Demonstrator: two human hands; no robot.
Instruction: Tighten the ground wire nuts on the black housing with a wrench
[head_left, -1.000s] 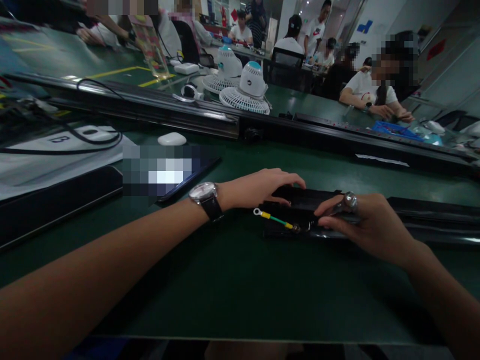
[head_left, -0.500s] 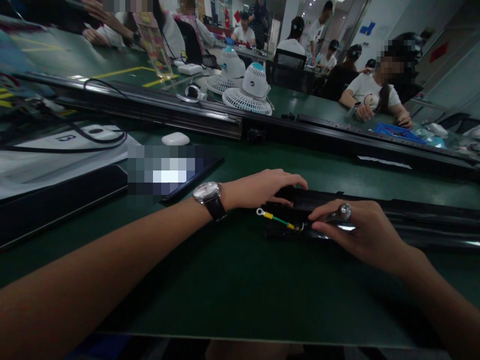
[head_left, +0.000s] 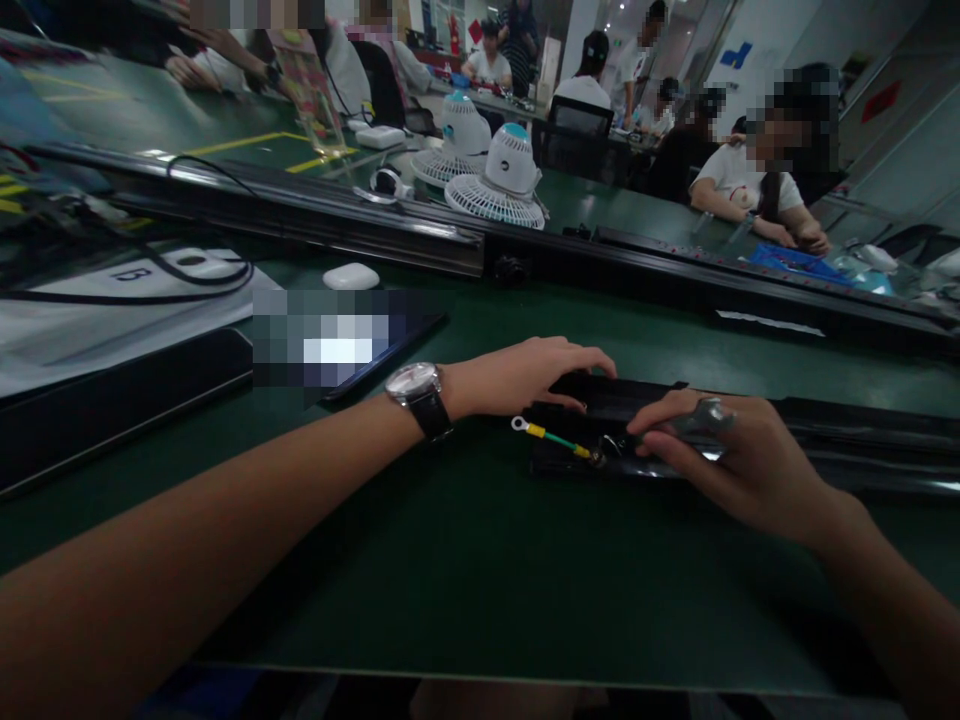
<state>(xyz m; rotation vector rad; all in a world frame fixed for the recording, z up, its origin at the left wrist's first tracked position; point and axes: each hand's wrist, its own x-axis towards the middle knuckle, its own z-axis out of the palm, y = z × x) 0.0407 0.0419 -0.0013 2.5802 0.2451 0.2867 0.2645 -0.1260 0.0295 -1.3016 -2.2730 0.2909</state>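
A long black profile [head_left: 870,440] lies on the green table, its near end in front of me. My left hand [head_left: 532,375], with a watch on the wrist, is curled over that end, thumb on one side and fingers on the other. A short green wire [head_left: 561,440] with yellow sleeves and a ring terminal [head_left: 519,424] sticks out to the left from a screw-like spot on the profile. Just right of it, my right hand [head_left: 720,450] pinches a small tool [head_left: 705,415] with a silvery end and a dark tip; its exact kind is blurred and partly hidden.
Left of my arm are a tablet-like screen [head_left: 375,350], a white earbud case [head_left: 351,277] and a dark flat bar [head_left: 127,405]. Long black rails [head_left: 675,265] cross the table beyond, with white fans [head_left: 502,180] and a blue tray [head_left: 799,262] behind them. People sit farther back.
My right hand has shifted slightly to the right with the tool, whose silvery end has turned and blurred. More of the screw area shows beside the wire. My left hand stays put.
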